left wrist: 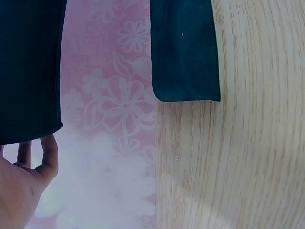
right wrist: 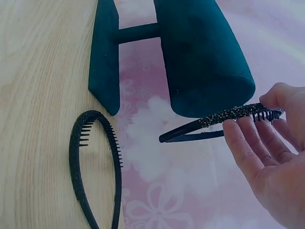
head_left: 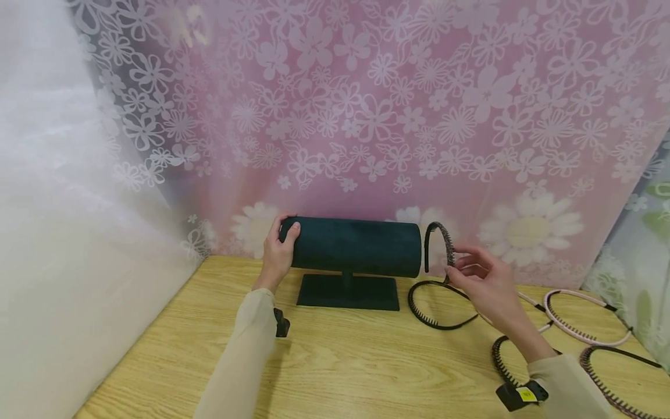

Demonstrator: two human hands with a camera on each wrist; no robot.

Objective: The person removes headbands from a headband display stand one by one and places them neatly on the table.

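Note:
A dark green velvet headband stand (head_left: 356, 247), a horizontal cylinder on a post and flat base (head_left: 319, 291), stands at the middle of the table. My left hand (head_left: 277, 250) grips the cylinder's left end, thumb in front; the left wrist view shows its fingers (left wrist: 49, 157) at the end's edge. Beside the right end, my right hand (head_left: 487, 282) pinches a black toothed headband (right wrist: 228, 113) with a glittering beaded top. The headband is upright, its open side facing down, apart from the cylinder in the head view.
On the wooden table below the right hand lies a black toothed headband (head_left: 445, 329). Farther right are a pink headband (head_left: 576, 293), a dark one (head_left: 497, 356) and a brownish one (head_left: 588, 372). A flowered pink curtain (head_left: 335, 116) hangs behind.

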